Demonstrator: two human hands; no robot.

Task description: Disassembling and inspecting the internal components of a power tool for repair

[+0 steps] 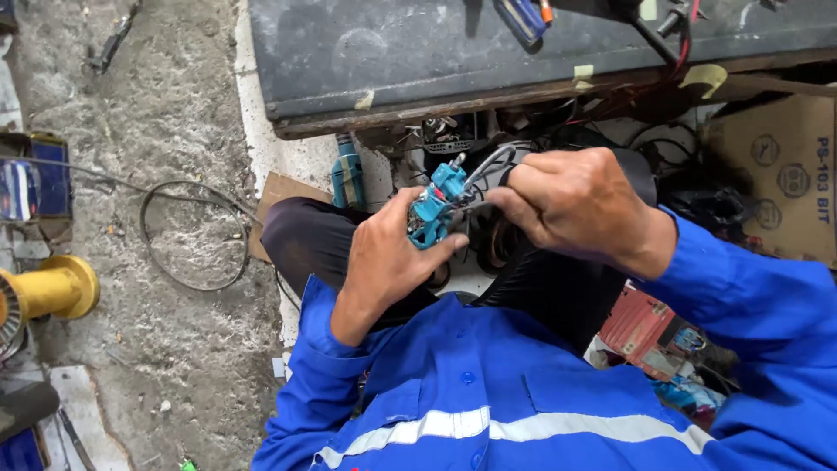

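My left hand (pixel 390 253) grips a small teal plastic part (pixel 438 206) with metal pieces on it, held up over my lap. My right hand (pixel 571 205) closes its fingers on a thin grey cable (pixel 486 163) that arches out of the top of the teal part. Both hands meet just in front of my chest. I wear a blue work jacket (pixel 488 392) with a reflective stripe and dark trousers. The part's underside is hidden by my left fingers.
A dark workbench top (pixel 418 52) with tools and wires runs across the top. Tangled cables lie under it. A cardboard box (pixel 785 174) is at right, a yellow object (pixel 54 288) at left, and a looped wire (pixel 187 235) on the concrete floor.
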